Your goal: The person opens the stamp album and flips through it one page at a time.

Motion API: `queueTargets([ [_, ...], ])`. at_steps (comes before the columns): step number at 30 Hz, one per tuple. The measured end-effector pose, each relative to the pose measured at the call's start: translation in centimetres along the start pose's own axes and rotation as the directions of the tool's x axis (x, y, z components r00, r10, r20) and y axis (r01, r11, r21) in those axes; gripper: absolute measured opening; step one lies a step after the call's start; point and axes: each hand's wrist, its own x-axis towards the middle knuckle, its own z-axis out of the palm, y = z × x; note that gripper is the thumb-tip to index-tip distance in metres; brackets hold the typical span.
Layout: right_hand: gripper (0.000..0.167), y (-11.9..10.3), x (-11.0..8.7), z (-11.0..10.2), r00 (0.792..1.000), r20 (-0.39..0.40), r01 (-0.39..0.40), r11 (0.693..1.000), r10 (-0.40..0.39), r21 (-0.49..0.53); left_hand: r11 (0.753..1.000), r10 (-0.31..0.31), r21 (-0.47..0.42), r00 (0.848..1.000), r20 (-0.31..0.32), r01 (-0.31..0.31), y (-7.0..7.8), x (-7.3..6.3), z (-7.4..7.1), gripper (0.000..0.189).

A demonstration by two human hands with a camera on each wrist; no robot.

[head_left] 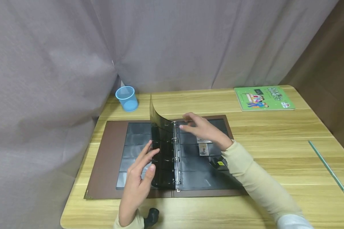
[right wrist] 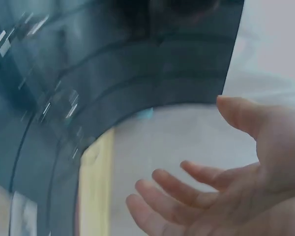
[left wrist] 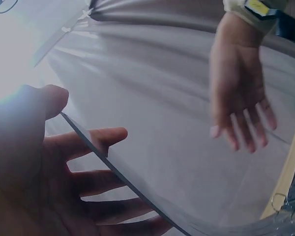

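Note:
A brown ring binder (head_left: 98,178) lies spread on the table, with black pocket pages on both sides. One black pocket page (head_left: 162,168) stands nearly upright from the metal rings (head_left: 176,159). My left hand (head_left: 139,178) is at the free edge of this page, its extended fingers touching it; in the left wrist view the page edge (left wrist: 132,189) runs across the fingers. My right hand (head_left: 202,127) hovers over the upper part of the right-hand page (head_left: 195,176), fingers relaxed, holding nothing. A small stamp-like card (head_left: 203,149) sits in a pocket below that hand, another partly hidden above it.
A blue plastic cup (head_left: 127,99) stands behind the binder at the left. At the back right lies a green book (head_left: 265,98). A green pencil (head_left: 328,167) lies near the table's right edge. Grey curtain (head_left: 172,44) hangs behind the table (head_left: 269,127).

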Motion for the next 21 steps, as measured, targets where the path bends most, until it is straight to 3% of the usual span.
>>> queueTargets([
  [6,0.065,4.3,-0.2,-1.1,0.998,-0.063,-0.018,0.986,0.007,-0.166,0.999,-0.047,0.012,0.998,-0.044,0.048,-0.5,-0.5,-0.8,0.035],
  [11,0.072,7.4,-0.6,-2.1,0.997,-0.069,-0.058,0.965,0.042,-0.256,0.996,-0.078,0.031,0.991,-0.109,0.082,-0.9,-0.9,-1.5,0.035],
  [17,0.089,10.1,-1.0,-3.4,0.991,-0.047,-0.134,0.933,0.125,-0.334,0.992,-0.111,0.043,0.974,-0.198,0.122,-1.6,-1.5,-2.3,0.038],
  [21,0.098,11.6,-1.4,-4.1,0.985,-0.033,-0.168,0.927,0.167,-0.335,0.983,-0.165,0.033,0.953,-0.253,0.179,-2.3,-1.9,-2.7,0.035],
])
